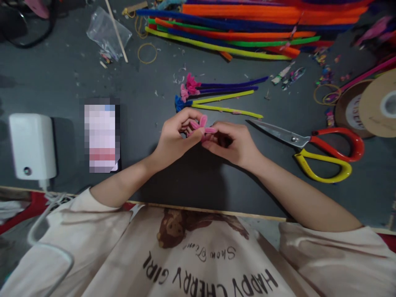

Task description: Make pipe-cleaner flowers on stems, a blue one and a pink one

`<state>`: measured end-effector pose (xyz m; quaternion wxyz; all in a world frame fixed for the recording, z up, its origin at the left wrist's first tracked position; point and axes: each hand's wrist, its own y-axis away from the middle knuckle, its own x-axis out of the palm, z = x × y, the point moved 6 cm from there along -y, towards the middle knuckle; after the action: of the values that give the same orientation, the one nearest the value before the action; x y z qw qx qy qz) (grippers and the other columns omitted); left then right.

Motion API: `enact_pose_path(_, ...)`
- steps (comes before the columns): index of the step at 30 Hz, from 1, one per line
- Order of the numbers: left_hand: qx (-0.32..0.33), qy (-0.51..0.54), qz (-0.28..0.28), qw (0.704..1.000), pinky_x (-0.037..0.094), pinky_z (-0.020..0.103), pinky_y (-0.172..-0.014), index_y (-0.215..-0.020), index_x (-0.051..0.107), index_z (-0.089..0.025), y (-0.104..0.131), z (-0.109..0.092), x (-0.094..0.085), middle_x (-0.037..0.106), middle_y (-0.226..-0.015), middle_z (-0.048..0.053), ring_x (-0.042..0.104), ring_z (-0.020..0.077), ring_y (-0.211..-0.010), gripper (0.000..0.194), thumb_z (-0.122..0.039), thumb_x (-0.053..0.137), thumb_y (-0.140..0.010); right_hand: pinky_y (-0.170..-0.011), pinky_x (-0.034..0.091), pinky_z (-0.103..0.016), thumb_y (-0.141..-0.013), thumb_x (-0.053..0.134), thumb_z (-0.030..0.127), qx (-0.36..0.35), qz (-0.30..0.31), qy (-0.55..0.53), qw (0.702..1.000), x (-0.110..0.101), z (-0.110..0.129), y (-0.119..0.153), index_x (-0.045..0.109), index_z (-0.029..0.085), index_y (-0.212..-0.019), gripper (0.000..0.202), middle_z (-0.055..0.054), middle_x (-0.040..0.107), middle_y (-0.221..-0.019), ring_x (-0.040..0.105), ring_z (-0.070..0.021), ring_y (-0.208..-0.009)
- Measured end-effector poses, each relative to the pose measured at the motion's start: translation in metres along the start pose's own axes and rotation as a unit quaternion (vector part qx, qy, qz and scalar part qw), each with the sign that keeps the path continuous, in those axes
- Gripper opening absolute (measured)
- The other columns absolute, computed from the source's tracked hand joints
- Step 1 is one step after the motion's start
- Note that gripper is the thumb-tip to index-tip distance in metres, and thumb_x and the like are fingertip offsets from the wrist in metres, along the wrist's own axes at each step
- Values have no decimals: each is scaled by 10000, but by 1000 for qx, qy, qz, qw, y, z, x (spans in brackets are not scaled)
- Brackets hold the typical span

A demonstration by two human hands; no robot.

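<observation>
Between my two hands is a small pink pipe-cleaner flower [203, 122] with looped petals. My left hand [177, 134] pinches it from the left, thumb across its middle. From the right, the fingertips of my right hand [233, 140] close on one of its petals; part of the flower is hidden behind the fingers. Just beyond lie pipe-cleaner flowers with pink heads [192, 84] and a blue head [178, 103], on purple stems [229, 87] and yellow stems [227, 109]. Scissors [305, 142] with one red and one yellow handle rest to the right of my right hand.
Long coloured pipe cleaners [235, 33] are bundled at the back. A phone [102, 138] and a white power bank [32, 146] with a cable lie left. Ribbon spools [379, 103] stand right. A plastic bag [107, 33], wooden stick [116, 31] and rubber band [147, 53] are back left.
</observation>
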<state>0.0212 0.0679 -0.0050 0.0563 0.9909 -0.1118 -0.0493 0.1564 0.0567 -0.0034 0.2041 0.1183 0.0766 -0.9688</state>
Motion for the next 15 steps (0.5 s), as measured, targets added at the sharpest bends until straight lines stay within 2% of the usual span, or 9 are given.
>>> enact_pose_path(3,11,-19,8,1000,424,178,-542,-788,624,-180,-1,-2,0,585,-662,-43,517,51,-552,152,-286,704,-714,-469,294,-213,-866,613,472,13,-19,-17,1000,-3,-2,0,578,182,-710,332,52,477,-590,382,-50,-495)
enact_pose_path(5,18,-24,10,1000,426,178,-541,-812,634,-187,0,-3,0,583,-659,-45,519,51,-550,139,-282,694,-730,-472,300,-217,-884,583,491,12,-33,-25,999,-4,-3,0,581,182,-712,354,49,474,-586,387,-52,-491)
enact_pose_path(8,11,1,22,1000,475,178,-569,-918,636,-215,2,-2,1,599,-681,-52,564,57,-574,190,-318,690,-767,-463,307,-211,-892,588,461,11,-61,-50,997,-7,-5,1,574,184,-715,329,51,480,-590,403,-48,-476)
enact_pose_path(11,-1,53,37,998,562,217,-681,-1009,617,-225,5,-1,4,670,-761,-43,672,89,-681,240,-346,671,-809,-454,316,-209,-891,597,439,16,-78,-71,994,-8,-8,1,576,186,-728,302,50,491,-594,421,-50,-470)
enact_pose_path(15,-2,55,4,998,557,181,-664,-875,654,-196,5,-2,2,697,-744,-39,673,63,-648,104,-285,661,-822,-457,309,-206,-875,638,353,-12,-43,-52,998,-6,-3,1,613,186,-748,212,38,520,-628,415,-45,-497)
